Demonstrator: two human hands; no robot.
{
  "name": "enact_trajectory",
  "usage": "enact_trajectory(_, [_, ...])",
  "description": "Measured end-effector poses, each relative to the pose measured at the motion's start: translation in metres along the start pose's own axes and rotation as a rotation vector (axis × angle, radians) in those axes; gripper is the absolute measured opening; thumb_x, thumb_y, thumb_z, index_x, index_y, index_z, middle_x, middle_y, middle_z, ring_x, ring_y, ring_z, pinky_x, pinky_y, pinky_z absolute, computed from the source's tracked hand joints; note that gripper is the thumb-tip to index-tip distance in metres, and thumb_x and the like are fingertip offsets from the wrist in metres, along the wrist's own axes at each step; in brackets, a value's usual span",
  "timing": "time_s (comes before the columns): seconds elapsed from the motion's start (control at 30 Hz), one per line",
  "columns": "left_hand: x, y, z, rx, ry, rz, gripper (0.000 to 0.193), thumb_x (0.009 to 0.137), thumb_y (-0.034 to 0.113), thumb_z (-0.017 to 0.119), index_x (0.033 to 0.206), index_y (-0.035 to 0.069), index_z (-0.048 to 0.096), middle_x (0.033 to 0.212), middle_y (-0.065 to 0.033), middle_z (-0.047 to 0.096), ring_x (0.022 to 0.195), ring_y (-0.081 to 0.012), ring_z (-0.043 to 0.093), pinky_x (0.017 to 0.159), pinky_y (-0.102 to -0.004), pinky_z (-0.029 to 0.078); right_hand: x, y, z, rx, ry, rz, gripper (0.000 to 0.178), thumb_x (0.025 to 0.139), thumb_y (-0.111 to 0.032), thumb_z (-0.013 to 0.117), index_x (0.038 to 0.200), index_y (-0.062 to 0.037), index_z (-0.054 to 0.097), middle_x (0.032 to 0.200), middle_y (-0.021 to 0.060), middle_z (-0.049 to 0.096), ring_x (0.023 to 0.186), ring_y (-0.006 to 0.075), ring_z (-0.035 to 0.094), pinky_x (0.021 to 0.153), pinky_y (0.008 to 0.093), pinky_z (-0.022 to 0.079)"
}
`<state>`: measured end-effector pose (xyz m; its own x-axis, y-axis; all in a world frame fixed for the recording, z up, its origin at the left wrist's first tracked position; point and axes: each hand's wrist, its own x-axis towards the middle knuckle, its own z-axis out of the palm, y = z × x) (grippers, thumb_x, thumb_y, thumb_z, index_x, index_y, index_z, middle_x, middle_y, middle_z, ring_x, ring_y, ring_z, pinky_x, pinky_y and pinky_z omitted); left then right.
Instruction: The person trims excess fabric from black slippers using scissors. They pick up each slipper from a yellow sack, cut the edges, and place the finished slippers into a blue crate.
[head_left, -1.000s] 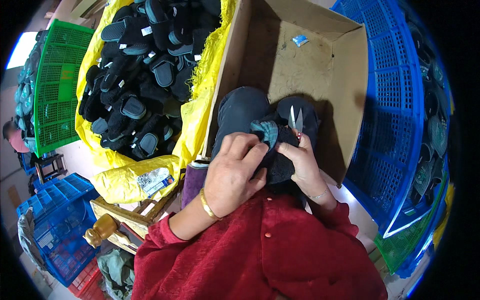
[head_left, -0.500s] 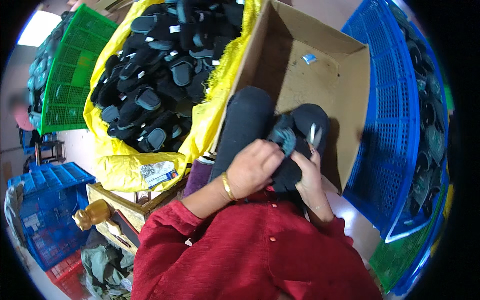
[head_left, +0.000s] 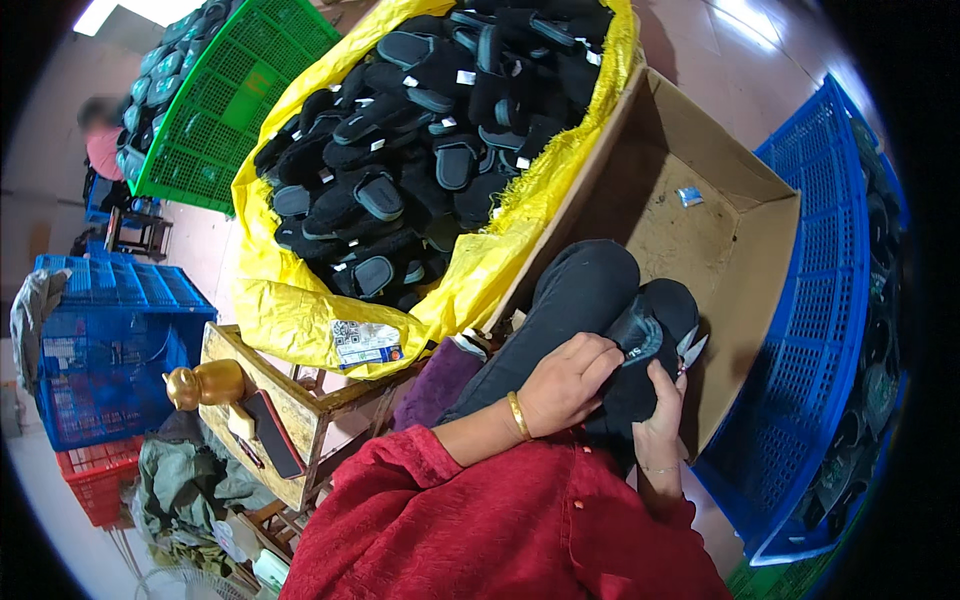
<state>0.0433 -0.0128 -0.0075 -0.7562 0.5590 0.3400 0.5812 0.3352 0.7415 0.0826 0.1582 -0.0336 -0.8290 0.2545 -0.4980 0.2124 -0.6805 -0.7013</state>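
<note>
My left hand [head_left: 567, 387], with a gold bracelet at the wrist, is closed on the near edge of a dark slipper [head_left: 638, 336] with a grey-teal ribbed rim. The slipper is over my lap, and my left hand hides part of it. My right hand [head_left: 660, 408] is curled around a small pair of scissors [head_left: 692, 348], their pale blades pointing up and away. The right thumb is close to the slipper's rim; whether it touches cannot be made out. Under both hands are my dark trouser legs [head_left: 585, 290].
Beyond my lap is a cardboard box [head_left: 735, 185] with a small blue packet [head_left: 690, 196]. A yellow sack [head_left: 285, 310] of black slippers stands left of it. Blue crates [head_left: 815, 260] of slippers line the right. A wooden stool [head_left: 305, 425] holds a phone [head_left: 273, 433] and a gold figurine [head_left: 205, 385].
The view has shifted, so the scene sits lower and farther right. My left hand still holds the slipper and my right hand the scissors; the blades now point more to the right.
</note>
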Motion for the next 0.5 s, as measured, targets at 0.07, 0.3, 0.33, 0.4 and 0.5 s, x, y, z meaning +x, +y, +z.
enact_trajectory(0.07, [-0.002, 0.000, 0.003, -0.004, 0.047, -0.014, 0.062, 0.050, 0.004, 0.075, 0.106, 0.001, 0.048, 0.102, -0.0153, 0.050, 0.096, -0.0344, 0.051, 0.081, -0.0385, 0.045, -0.001, -0.006, 0.002, -0.071, -0.069, -0.043, 0.032, 0.081, 0.001, 0.056, 0.112, -0.0023, 0.052, 0.101, 0.0073, 0.059, 0.089, 0.0176, 0.060, 0.079, 0.0307, 0.050])
enact_trajectory(0.3, [-0.013, -0.004, 0.017, -0.020, 0.054, 0.051, 0.055, 0.051, 0.007, 0.074, 0.099, 0.001, 0.049, 0.094, -0.0140, 0.051, 0.088, -0.0332, 0.051, 0.077, -0.0378, 0.045, -0.006, -0.051, -0.013, -0.912, -0.293, -0.044, 0.042, 0.073, -0.005, 0.066, 0.112, 0.0010, 0.053, 0.100, 0.0067, 0.060, 0.090, 0.0149, 0.056, 0.084, 0.0292, 0.044])
enact_trajectory(0.33, [-0.014, -0.004, 0.017, -0.014, 0.067, 0.059, 0.055, 0.051, 0.007, 0.073, 0.100, 0.001, 0.049, 0.094, -0.0140, 0.051, 0.088, -0.0331, 0.051, 0.077, -0.0376, 0.045, -0.009, -0.063, -0.008, -0.985, -0.375, -0.031, 0.044, 0.071, -0.004, 0.067, 0.113, 0.0009, 0.052, 0.100, 0.0072, 0.060, 0.091, 0.0149, 0.055, 0.085, 0.0294, 0.044])
enact_trajectory(0.4, [-0.016, -0.005, 0.016, 0.006, 0.076, 0.062, 0.056, 0.052, 0.007, 0.073, 0.102, 0.001, 0.049, 0.096, -0.0139, 0.051, 0.091, -0.0326, 0.051, 0.080, -0.0375, 0.045, -0.012, -0.080, 0.003, -1.044, -0.439, 0.062, 0.048, 0.069, -0.003, 0.069, 0.113, 0.0005, 0.051, 0.100, 0.0073, 0.060, 0.091, 0.0139, 0.055, 0.085, 0.0296, 0.044])
enact_trajectory(0.5, [-0.016, -0.005, 0.016, 0.017, 0.078, 0.060, 0.058, 0.052, 0.007, 0.074, 0.104, 0.000, 0.049, 0.098, -0.0138, 0.050, 0.094, -0.0321, 0.051, 0.082, -0.0370, 0.045, -0.011, -0.089, 0.013, -1.137, -0.483, 0.135, 0.049, 0.068, -0.004, 0.070, 0.113, 0.0003, 0.050, 0.100, 0.0072, 0.060, 0.092, 0.0137, 0.055, 0.085, 0.0294, 0.044])
